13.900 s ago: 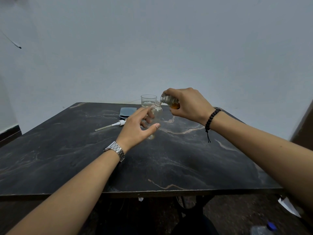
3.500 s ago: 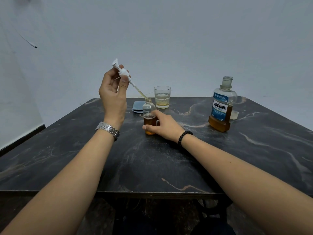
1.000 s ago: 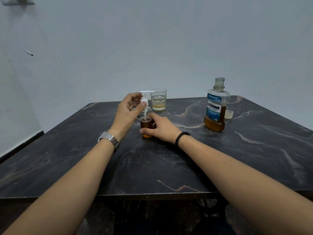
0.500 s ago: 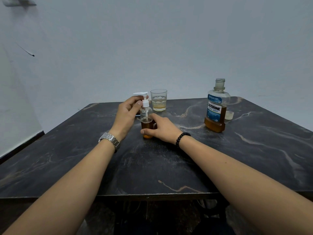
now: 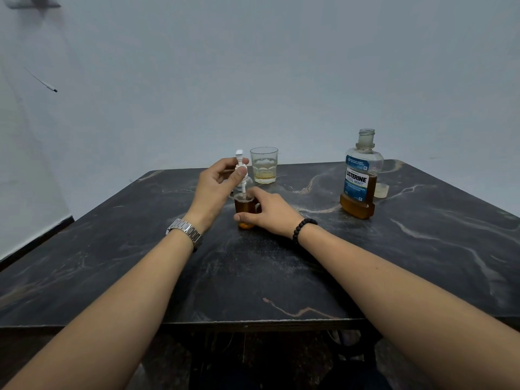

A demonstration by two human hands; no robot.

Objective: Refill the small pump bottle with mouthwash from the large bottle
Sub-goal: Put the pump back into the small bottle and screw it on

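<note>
Amber liquid: filled the lower half of the small pump bottle (image 5: 244, 211), which stood upright on the dark marbled table (image 5: 253, 271), near its middle.
Pump head: the white pump head (image 5: 240, 164) sat on the neck of the small bottle, its dip tube reaching down into the liquid; whether it was screwed tight could not be told.
Left hand: the left hand (image 5: 215, 190) pinched the pump head between thumb and curled fingers, just above the bottle's shoulder; a metal wristwatch (image 5: 184, 231) sat on that wrist.
Right hand: the right hand (image 5: 267, 211) gripped the small bottle's body, thumb in front near its base and fingers wrapped behind; a black bead bracelet (image 5: 302, 228) circled that wrist.
Large bottle: the large mouthwash bottle (image 5: 361, 175) stood upright and uncapped to the right, well apart from both hands, with amber liquid in its lower part and a blue label reading LISTERINE COOL MINT.
Cap: a pale cap (image 5: 382, 190) lay on the table just beside and behind the large bottle, on its right.
Glass: a clear drinking glass (image 5: 264, 168) stood just behind the small bottle, holding a shallow layer of pale yellow liquid.
Backdrop: a plain pale wall (image 5: 281, 74) rose behind the table.
</note>
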